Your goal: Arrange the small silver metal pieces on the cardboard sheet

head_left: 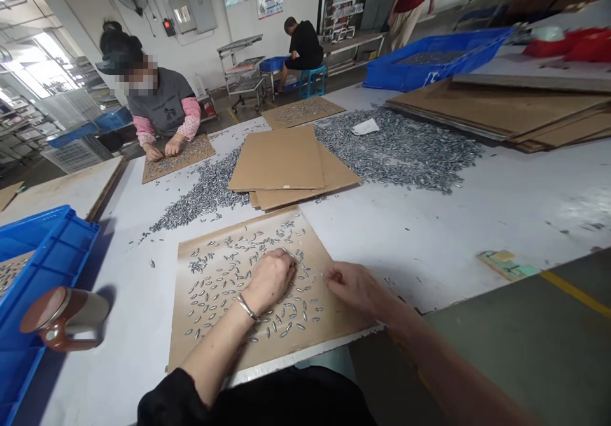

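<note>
A brown cardboard sheet (210,298) lies at the table's near edge, scattered with small silvery, leaf-shaped metal pieces (286,329). Over the sheet's middle is my left hand (271,278), a bracelet on its wrist; its fingers are curled down among the pieces, and what they hold, if anything, is hidden. My right hand (351,286) rests at the sheet's right edge with fingers bent inward; anything between its fingertips is too small to make out. Beyond the sheet, stacked cardboard sheets (279,162) sit beside a large heap of the same metal pieces (405,152).
A mug (81,314) and a blue crate (62,248) stand at left. Across the table, a person in a cap works over another cardboard sheet (195,155). More cardboard (496,111) and a blue tray (405,76) are at back right; a green piece (518,269) lies at the right edge.
</note>
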`<act>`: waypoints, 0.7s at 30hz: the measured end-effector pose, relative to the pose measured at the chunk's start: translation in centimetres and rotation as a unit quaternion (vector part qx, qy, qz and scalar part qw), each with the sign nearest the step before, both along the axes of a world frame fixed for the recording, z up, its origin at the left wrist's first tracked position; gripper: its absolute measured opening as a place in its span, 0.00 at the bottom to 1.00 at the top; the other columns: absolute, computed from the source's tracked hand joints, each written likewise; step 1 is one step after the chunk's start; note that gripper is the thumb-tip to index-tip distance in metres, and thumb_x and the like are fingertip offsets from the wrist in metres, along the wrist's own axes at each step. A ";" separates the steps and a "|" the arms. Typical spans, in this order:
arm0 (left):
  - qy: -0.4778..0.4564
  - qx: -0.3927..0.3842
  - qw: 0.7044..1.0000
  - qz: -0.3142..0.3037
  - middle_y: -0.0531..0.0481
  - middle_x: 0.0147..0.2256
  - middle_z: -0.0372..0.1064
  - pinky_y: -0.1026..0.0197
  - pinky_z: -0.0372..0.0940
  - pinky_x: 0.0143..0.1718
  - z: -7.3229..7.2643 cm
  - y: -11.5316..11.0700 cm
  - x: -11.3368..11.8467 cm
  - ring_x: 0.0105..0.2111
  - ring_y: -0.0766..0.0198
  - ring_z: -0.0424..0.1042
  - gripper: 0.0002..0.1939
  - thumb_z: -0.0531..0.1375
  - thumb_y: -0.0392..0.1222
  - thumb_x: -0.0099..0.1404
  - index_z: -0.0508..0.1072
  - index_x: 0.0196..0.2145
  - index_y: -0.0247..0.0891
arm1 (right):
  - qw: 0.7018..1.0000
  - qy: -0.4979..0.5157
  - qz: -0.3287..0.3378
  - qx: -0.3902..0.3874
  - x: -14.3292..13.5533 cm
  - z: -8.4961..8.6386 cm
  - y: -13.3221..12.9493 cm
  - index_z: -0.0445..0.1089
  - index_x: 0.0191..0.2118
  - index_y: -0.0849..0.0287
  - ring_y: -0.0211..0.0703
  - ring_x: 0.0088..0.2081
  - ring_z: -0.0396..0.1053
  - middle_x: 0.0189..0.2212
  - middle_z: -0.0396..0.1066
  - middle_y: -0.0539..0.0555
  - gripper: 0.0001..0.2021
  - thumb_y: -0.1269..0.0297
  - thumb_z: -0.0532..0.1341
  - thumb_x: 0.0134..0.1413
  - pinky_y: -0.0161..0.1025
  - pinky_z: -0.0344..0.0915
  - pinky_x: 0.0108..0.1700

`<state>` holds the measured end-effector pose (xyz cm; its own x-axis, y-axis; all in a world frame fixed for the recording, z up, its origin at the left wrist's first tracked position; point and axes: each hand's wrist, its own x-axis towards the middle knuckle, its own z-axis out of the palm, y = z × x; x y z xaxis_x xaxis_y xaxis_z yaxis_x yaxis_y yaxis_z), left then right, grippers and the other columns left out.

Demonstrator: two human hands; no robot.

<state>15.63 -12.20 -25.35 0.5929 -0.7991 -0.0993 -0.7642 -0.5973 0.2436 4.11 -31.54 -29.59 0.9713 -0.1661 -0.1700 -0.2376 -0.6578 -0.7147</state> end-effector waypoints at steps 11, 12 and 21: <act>0.008 -0.021 1.000 0.008 0.43 0.40 0.75 0.60 0.69 0.41 -0.6 1.3 0.1 0.38 0.59 0.74 0.11 0.55 0.36 0.74 0.78 0.37 0.34 | 0.996 0.080 0.026 -0.024 -0.9 0.6 0.8 0.74 0.31 0.58 0.46 0.36 0.73 0.32 0.78 0.51 0.06 0.67 0.60 0.56 0.38 0.59 0.37; 0.009 -0.020 1.000 0.012 0.43 0.40 0.75 0.60 0.69 0.40 -0.4 1.4 0.0 0.38 0.59 0.74 0.11 0.55 0.36 0.74 0.78 0.38 0.33 | 0.998 0.057 0.028 -0.016 -0.6 0.5 0.5 0.74 0.32 0.58 0.46 0.36 0.74 0.32 0.78 0.51 0.06 0.66 0.59 0.57 0.39 0.60 0.38; 0.003 -0.002 1.000 0.011 0.42 0.41 0.75 0.58 0.70 0.43 0.0 2.1 -0.4 0.40 0.56 0.74 0.12 0.55 0.36 0.75 0.78 0.41 0.32 | 0.980 0.081 -0.004 -0.179 1.6 0.3 0.9 0.69 0.34 0.61 0.49 0.40 0.72 0.39 0.77 0.59 0.09 0.70 0.53 0.65 0.42 0.54 0.38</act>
